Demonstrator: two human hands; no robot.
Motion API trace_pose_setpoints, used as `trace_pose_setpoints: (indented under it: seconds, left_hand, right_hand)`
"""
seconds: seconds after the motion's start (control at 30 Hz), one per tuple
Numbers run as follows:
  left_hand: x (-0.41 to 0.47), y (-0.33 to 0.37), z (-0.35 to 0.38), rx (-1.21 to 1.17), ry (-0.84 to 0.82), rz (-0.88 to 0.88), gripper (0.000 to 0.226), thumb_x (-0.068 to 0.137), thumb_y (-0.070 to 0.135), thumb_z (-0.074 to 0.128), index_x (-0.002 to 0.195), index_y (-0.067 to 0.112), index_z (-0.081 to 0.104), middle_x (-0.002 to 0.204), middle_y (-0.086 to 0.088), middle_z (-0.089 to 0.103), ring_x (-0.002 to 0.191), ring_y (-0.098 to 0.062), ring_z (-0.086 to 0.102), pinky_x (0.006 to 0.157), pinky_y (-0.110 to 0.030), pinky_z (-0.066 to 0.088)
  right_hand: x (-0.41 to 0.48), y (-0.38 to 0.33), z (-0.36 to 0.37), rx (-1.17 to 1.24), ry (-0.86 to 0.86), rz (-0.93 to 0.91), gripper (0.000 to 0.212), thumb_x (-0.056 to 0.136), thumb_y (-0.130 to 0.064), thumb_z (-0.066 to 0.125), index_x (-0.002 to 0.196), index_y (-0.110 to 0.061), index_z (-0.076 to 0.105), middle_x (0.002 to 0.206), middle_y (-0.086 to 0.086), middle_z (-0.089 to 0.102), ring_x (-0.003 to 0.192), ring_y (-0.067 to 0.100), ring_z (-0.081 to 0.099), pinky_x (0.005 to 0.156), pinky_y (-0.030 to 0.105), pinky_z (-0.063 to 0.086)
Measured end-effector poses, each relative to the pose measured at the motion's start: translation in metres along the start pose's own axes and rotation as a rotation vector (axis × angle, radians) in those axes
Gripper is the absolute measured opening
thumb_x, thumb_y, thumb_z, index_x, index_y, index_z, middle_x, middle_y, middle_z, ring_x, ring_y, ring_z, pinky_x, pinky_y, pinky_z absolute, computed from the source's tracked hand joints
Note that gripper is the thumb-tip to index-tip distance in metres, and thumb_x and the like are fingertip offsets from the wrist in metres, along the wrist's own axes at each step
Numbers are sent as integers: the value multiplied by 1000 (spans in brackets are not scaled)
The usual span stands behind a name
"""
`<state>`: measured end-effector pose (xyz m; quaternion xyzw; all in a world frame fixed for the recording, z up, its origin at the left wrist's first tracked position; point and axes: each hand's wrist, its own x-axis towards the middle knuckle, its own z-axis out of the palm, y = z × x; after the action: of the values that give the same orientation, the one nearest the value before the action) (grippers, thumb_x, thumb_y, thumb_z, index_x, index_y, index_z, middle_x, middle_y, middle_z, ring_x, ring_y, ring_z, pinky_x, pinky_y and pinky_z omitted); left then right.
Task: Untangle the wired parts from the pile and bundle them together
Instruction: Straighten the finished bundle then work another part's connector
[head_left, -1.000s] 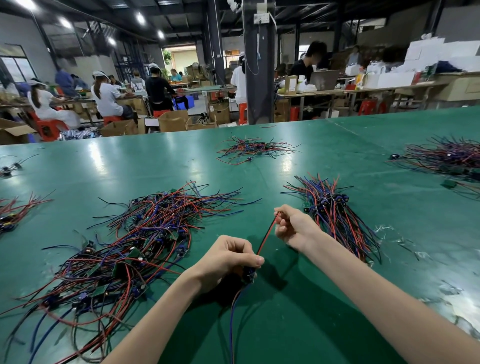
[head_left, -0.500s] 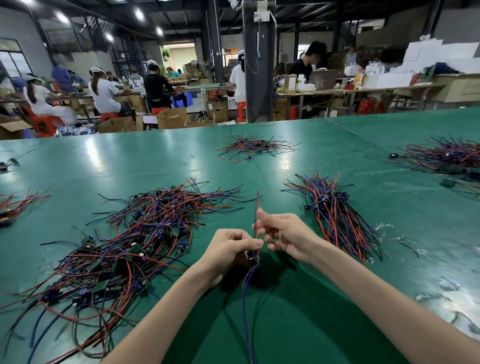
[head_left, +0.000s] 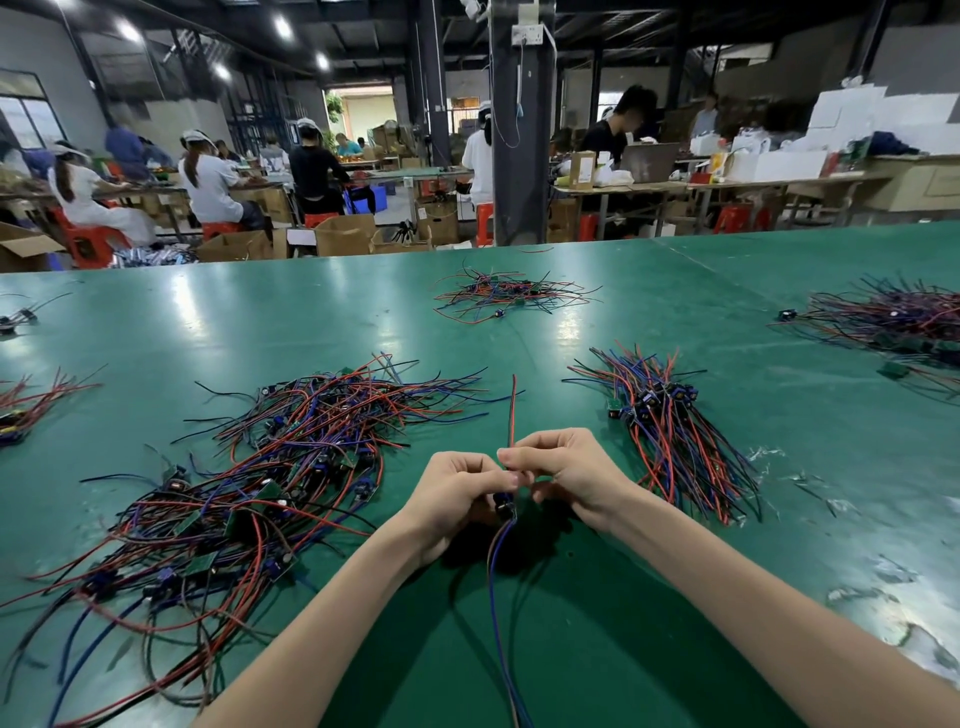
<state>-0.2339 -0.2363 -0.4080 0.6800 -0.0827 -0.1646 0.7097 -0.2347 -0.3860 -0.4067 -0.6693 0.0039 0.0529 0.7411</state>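
A large tangled pile of wired parts (head_left: 249, 493), red, blue and black wires with small green boards, lies at the left of the green table (head_left: 597, 649). A sorted bundle (head_left: 670, 431) of the same parts lies to the right. Between them my left hand (head_left: 457, 496) grips the dark body of one wired part (head_left: 506, 506), whose blue wires hang down toward me. My right hand (head_left: 563, 467) pinches that part's red wire, which stands straight up above my fingers. The two hands touch at the fingertips.
Further wire piles lie at the far middle (head_left: 509, 296), at the right edge (head_left: 904, 322) and at the left edge (head_left: 26, 405). Scraps of clear film (head_left: 857, 587) litter the table on the right. People work at benches beyond the table's far edge.
My right hand has come in from the right until it meets my left hand. The red wire, slanted a second ago, now stands upright.
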Motion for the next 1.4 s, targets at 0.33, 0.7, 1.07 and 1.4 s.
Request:
trace_pose_setpoints:
  seconds: [0.33, 0.7, 1.07, 1.4]
  left_hand:
    - [-1, -3, -2, 59, -19, 48, 33, 77, -3, 69, 49, 8, 54, 47, -4, 51, 41, -15, 46, 49, -23, 38]
    - [-7, -3, -1, 63, -236, 26, 42, 76, -2, 70, 41, 16, 56, 47, -3, 55, 40, -11, 50, 43, -18, 40]
    - [-4, 6, -1, -8, 45, 67, 31, 78, 7, 72, 49, 12, 60, 55, -8, 55, 44, -12, 49, 44, -20, 46]
    - [8, 8, -17, -55, 305, 140, 24, 80, 12, 73, 61, 6, 60, 50, 1, 52, 46, -5, 47, 46, -20, 48]
  right_hand:
    - [13, 5, 2, -2, 184, -70, 21, 77, -2, 74, 58, -4, 64, 48, 2, 56, 36, 8, 42, 35, 17, 36]
    - [25, 0, -21, 85, 374, -62, 22, 79, -2, 72, 60, -3, 62, 52, 5, 54, 36, 6, 39, 36, 18, 38]
    - [13, -12, -19, 161, 265, 96, 30, 91, -35, 60, 84, -5, 59, 73, 5, 60, 49, 12, 45, 40, 23, 41]
    - [-24, -1, 21, -130, -220, 101, 20, 85, -13, 67, 67, -8, 63, 59, 3, 58, 39, 6, 47, 33, 16, 35]
